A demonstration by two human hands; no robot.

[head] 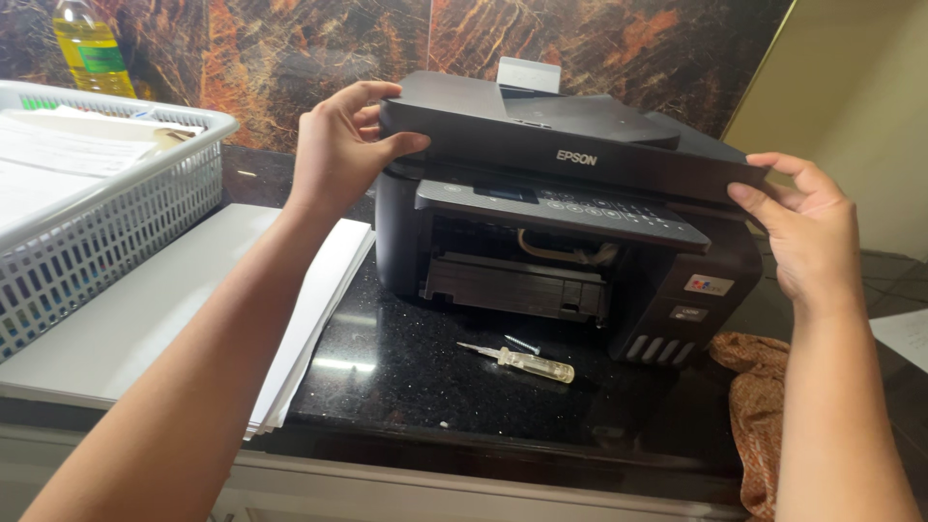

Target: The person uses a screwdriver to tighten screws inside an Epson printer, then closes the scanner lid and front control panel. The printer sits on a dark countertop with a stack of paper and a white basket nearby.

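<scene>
1. The black printer (pixel 570 242) is sitting mid-surface (pixel 406 377), its scanner lid (pixel 561 145) being gripped at both ends.
2. Left hand (pixel 338 145) fingers at 10 o'clock and right hand (pixel 807 227) fingers at 3 o'clock are clamping the lid.
3. A screwdriver (pixel 522 361) and loose screw (pixel 523 343) are lying at 6 o'clock; an uneven lift is risking a slip that could knock them.

A glossy black speckled stone countertop (pixel 406 372) reflects a patch of light; behind it rises a brown-and-orange veined marble wall panel (pixel 290 48), meeting a plain cream wall (pixel 851 87) at right
</scene>
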